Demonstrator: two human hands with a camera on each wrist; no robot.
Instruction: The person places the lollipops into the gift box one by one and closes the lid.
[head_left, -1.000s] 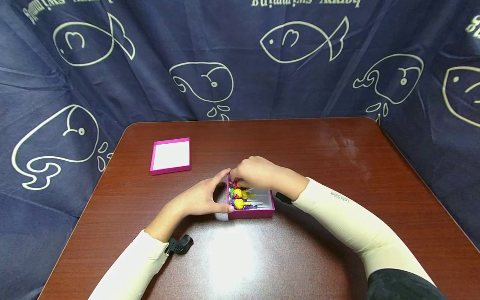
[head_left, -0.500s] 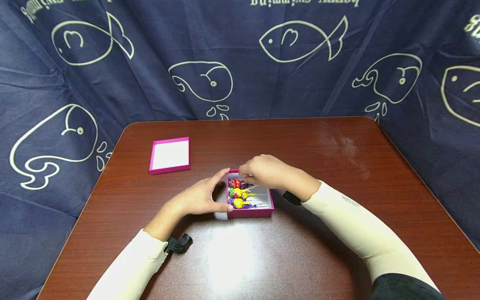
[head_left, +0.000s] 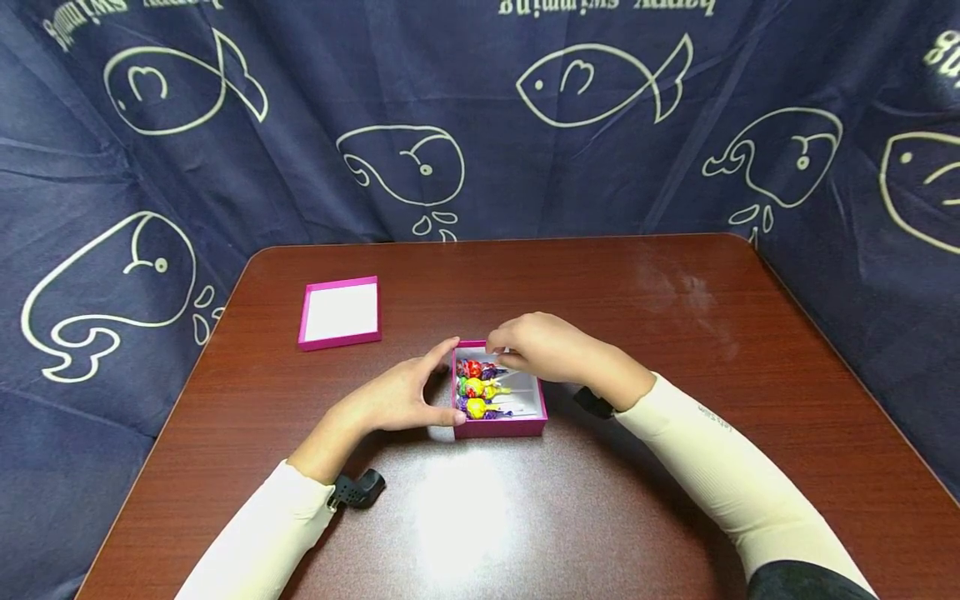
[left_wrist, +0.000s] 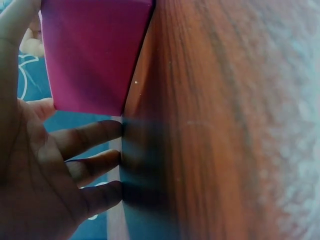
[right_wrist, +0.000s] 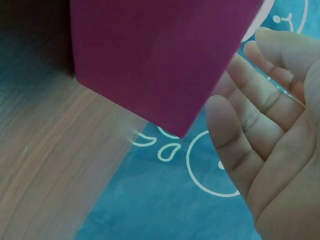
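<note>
A pink box with a white inside stands on the table, several wrapped lollipops lying in rows, their heads to the left and sticks to the right. My left hand spans its left wall, thumb at the near corner and index finger at the far one. In the left wrist view the other fingers reach down beside the box. Over the far right part of the box is my right hand, fingers loosely bent. In the right wrist view its thumb and index finger stand slightly apart at the rim; other fingertips pass behind the wall.
A pink lid lies inside up, its white inside showing, at the back left of the brown table. A dark blue cloth with fish and whale drawings hangs behind the table.
My right hand has moved right, off the far row of lollipops, so their red and purple wrappers show. The left hand and the box have stayed in place.
</note>
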